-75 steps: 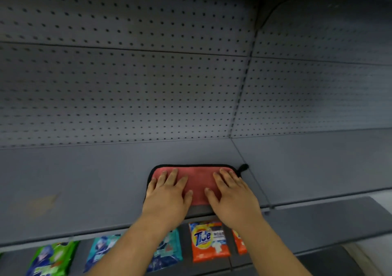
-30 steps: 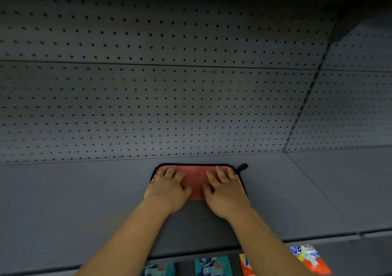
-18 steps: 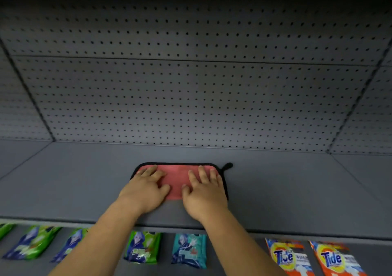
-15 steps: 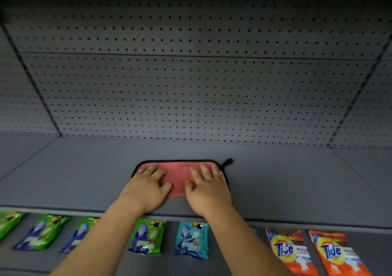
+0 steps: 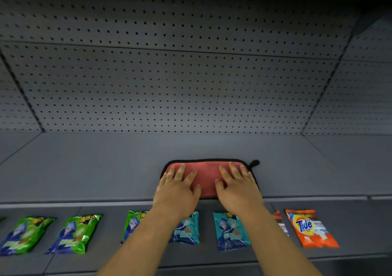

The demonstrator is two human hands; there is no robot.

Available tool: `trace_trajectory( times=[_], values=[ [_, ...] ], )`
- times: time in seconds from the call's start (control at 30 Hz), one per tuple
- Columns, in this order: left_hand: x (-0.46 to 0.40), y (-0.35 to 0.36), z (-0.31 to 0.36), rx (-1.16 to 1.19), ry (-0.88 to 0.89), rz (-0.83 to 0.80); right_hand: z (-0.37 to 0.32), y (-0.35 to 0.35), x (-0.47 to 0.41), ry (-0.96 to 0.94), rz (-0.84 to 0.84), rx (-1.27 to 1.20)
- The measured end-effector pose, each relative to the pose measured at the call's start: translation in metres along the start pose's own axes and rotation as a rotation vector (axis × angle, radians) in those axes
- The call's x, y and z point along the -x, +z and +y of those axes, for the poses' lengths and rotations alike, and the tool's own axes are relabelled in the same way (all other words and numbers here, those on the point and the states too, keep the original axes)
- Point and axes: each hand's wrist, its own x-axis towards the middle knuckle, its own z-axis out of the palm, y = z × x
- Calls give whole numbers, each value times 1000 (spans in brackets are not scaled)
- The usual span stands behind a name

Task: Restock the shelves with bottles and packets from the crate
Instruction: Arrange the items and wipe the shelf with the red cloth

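Lowest in the frame, a lower shelf carries flat packets: green packets at lower left, teal packets in the middle, and an orange packet at lower right that reads "Tide"; the other labels are too small to read. Above them, both forearms reach to the bare upper shelf, where the left hand and right hand press flat, fingers straight and spread, on a pink cloth edged in black. This looks like wiping before stocking; next comes fetching stock from the crate, which is out of view. Behind stands a grey pegboard.
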Motion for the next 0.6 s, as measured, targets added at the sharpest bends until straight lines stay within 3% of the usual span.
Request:
trace_trajectory(
  times=[0.4, 0.6],
  values=[
    [27, -27, -159, 1, -119, 63, -163, 31, -1, -146, -25, -23],
    [24, -28, -155, -24, -148, 45, -163, 34, -3, -163, -5, -64]
  ],
)
